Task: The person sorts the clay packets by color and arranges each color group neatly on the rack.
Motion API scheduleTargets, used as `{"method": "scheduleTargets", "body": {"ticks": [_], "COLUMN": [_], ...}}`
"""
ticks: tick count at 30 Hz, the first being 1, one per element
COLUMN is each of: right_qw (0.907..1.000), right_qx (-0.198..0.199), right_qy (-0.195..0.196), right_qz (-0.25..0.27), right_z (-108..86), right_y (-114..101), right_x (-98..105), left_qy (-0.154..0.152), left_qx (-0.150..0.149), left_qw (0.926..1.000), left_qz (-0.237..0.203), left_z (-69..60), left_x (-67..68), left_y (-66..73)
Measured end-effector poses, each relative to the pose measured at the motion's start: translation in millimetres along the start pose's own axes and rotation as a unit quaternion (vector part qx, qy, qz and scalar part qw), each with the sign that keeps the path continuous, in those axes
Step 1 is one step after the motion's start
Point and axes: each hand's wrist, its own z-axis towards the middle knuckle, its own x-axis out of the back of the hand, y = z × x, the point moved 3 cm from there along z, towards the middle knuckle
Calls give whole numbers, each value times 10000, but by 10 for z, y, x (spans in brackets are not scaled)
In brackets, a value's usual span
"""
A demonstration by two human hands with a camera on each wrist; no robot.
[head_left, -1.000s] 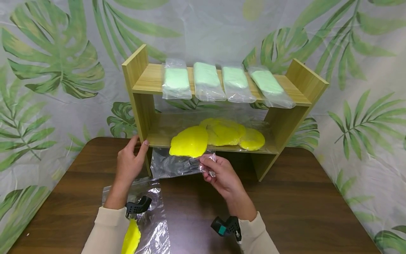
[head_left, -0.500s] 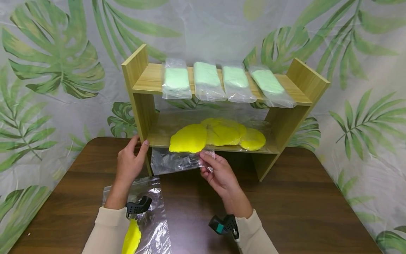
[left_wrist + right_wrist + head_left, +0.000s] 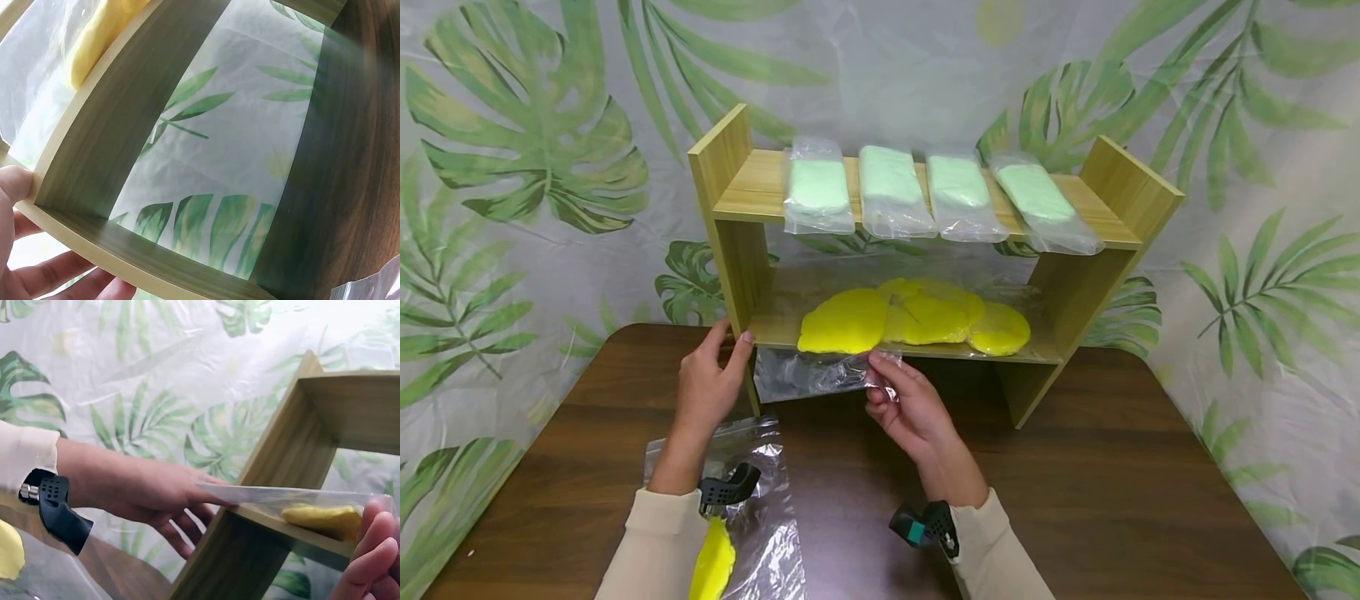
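My right hand (image 3: 917, 412) pinches the near corner of a clear plastic bag (image 3: 805, 373) holding a flat, yellow, dough-like lump (image 3: 844, 321). That lump lies at the left front of the middle shelf board, and the bag's near part hangs over the front edge. At the left, my left hand (image 3: 709, 379) grips the wooden shelf unit (image 3: 730, 275) by its side panel. In the left wrist view, the thumb (image 3: 15, 182) lies at the panel's front edge and the fingers spread along its outer face. More bagged yellow lumps (image 3: 932, 312) sit to the right on the same board.
Several bagged pale green blocks (image 3: 887, 179) line the top shelf, their bag ends overhanging its front. Another clear bag (image 3: 760, 500) with a yellow lump (image 3: 713, 558) lies on the dark wooden table (image 3: 1112, 500) under my left forearm. Leaf-patterned cloth (image 3: 910, 75) hangs behind.
My right hand has moved slightly back and left, sliding the bag and its yellow lump farther onto the middle board. The left hand keeps its hold on the side panel.
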Motion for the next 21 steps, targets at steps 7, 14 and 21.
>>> {"method": "scheduleTargets", "body": {"ticks": [7, 14, 21], "right_qw": [9973, 9950, 9942], "right_qx": [-242, -152, -113], "right_qy": [-675, -930, -572], "right_qz": [183, -338, -904], "right_z": [-15, -44, -19], "right_y": [12, 7, 32], "right_x": [-42, -58, -15], "left_qy": [-46, -29, -102], "left_qx": [-30, -33, 24], "left_qw": [10000, 10000, 9999], "left_qz": [-26, -11, -23], "left_z": [-5, 4, -3], "left_x": [1, -2, 5], "left_y": [-1, -16, -12]}}
